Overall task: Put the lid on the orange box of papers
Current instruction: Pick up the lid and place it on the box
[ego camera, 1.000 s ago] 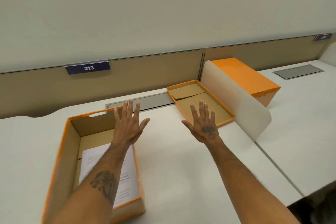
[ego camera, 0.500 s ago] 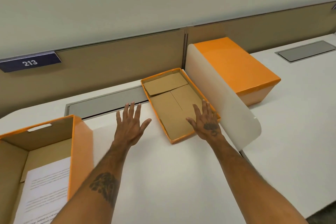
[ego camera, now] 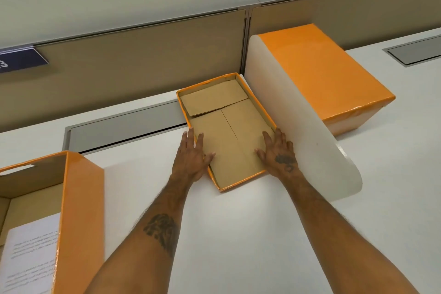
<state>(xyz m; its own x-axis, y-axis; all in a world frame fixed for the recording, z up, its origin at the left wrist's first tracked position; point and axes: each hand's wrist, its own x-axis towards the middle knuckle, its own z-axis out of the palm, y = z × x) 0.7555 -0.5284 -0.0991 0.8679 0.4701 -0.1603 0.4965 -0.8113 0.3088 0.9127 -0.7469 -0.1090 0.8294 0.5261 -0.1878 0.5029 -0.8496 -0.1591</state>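
Observation:
The orange lid [ego camera: 226,126] lies upside down on the white desk, brown cardboard inside facing up, against the white divider. My left hand [ego camera: 192,157] rests on its left rim, thumb inside the lid and fingers outside. My right hand [ego camera: 278,153] lies on its right rim beside the divider, fingers spread. Neither hand has lifted it. The open orange box [ego camera: 78,210] stands at the lower left, with printed papers [ego camera: 31,255] in the bottom.
A white curved divider [ego camera: 298,131] stands right of the lid. Behind it sits a closed orange box [ego camera: 322,74]. A grey cable hatch [ego camera: 124,130] is set in the desk behind my left hand. A tan partition [ego camera: 143,64] runs along the back.
Both hands have moved forward from the open box to the lid and now touch its two long rims. The view has shifted right, so the open box sits at the left edge.

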